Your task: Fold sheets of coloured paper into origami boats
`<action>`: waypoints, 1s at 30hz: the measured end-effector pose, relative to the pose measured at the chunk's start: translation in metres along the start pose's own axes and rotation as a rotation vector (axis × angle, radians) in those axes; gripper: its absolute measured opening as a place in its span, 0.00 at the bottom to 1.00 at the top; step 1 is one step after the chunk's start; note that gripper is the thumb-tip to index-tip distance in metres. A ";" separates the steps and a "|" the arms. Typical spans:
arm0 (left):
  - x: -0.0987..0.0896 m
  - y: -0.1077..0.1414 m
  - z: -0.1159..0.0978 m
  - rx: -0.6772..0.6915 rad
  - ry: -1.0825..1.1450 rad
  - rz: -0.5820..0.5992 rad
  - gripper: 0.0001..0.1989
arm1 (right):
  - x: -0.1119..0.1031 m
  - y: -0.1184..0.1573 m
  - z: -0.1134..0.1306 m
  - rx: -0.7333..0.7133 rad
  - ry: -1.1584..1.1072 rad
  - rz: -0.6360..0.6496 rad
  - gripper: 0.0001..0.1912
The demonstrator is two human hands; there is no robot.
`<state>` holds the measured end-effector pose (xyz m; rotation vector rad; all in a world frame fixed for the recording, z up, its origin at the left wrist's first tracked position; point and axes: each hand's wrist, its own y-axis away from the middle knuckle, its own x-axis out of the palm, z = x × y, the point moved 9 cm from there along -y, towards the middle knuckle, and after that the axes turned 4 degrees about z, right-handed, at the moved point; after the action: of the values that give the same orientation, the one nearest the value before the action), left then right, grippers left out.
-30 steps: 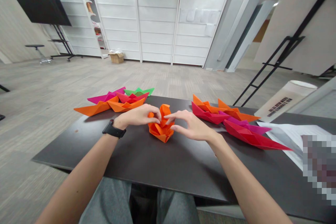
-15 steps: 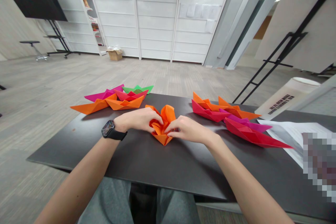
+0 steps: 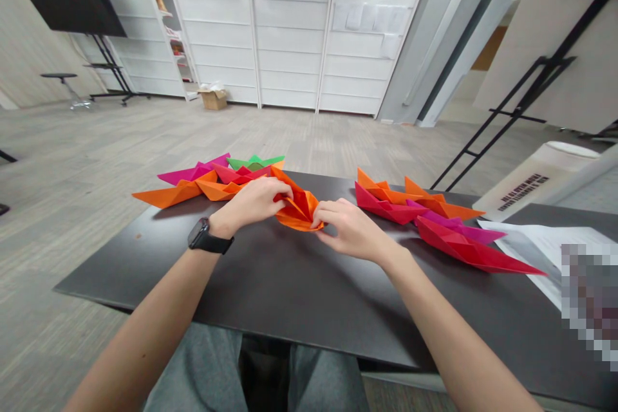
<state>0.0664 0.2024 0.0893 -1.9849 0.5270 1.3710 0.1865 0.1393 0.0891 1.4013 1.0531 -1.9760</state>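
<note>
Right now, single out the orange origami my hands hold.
The orange origami piece between your left hand and right hand; the other orange boats lie untouched to either side.

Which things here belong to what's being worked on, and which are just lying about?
In use:
partly folded orange origami paper
left hand
right hand

Lying about:
orange paper boat
magenta paper boat
red paper boat
green paper boat
white paper sheets
</note>
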 end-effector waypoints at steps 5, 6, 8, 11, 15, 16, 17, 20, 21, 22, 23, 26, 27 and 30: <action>0.004 0.003 -0.017 0.152 -0.068 0.020 0.03 | -0.005 0.003 -0.004 0.008 0.085 -0.015 0.06; 0.005 0.004 -0.019 0.164 -0.085 0.028 0.07 | -0.004 0.003 -0.005 0.021 0.049 0.000 0.09; 0.009 0.004 -0.020 0.148 -0.066 0.089 0.15 | -0.001 0.003 -0.009 0.060 -0.025 0.027 0.14; 0.022 0.004 -0.014 0.115 0.017 0.230 0.19 | 0.003 0.004 -0.016 0.116 -0.060 0.033 0.16; 0.021 0.001 -0.003 0.110 -0.028 0.158 0.09 | 0.004 0.006 -0.026 0.175 -0.012 0.012 0.10; 0.020 0.001 -0.002 0.120 -0.066 0.133 0.10 | 0.004 0.006 -0.027 0.189 0.003 0.012 0.09; 0.021 0.001 -0.003 0.137 -0.109 0.119 0.11 | 0.005 0.006 -0.028 0.206 0.019 0.013 0.09; 0.025 0.003 -0.013 0.201 -0.217 0.099 0.03 | 0.004 0.007 -0.036 0.324 0.099 -0.006 0.02; 0.025 0.003 -0.016 0.215 -0.223 0.085 0.04 | 0.004 0.009 -0.041 0.392 0.132 -0.023 0.05; 0.024 0.003 -0.020 0.223 -0.211 0.063 0.07 | 0.003 0.011 -0.047 0.461 0.158 -0.039 0.07; 0.021 0.003 -0.023 0.222 -0.184 0.028 0.09 | 0.002 0.013 -0.052 0.524 0.177 -0.054 0.08; 0.004 0.001 -0.023 0.173 -0.055 -0.121 0.08 | 0.003 0.019 -0.065 0.626 0.167 -0.085 0.04; -0.004 0.001 -0.019 0.140 -0.002 -0.179 0.07 | 0.003 0.021 -0.068 0.643 0.147 -0.102 0.05; -0.020 0.002 0.003 -0.001 0.231 -0.316 0.04 | -0.002 0.028 -0.080 0.723 0.055 -0.192 0.04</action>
<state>0.0559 0.2025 0.1068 -2.1331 0.2961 0.9576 0.2526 0.1883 0.0691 1.7576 0.5081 -2.6264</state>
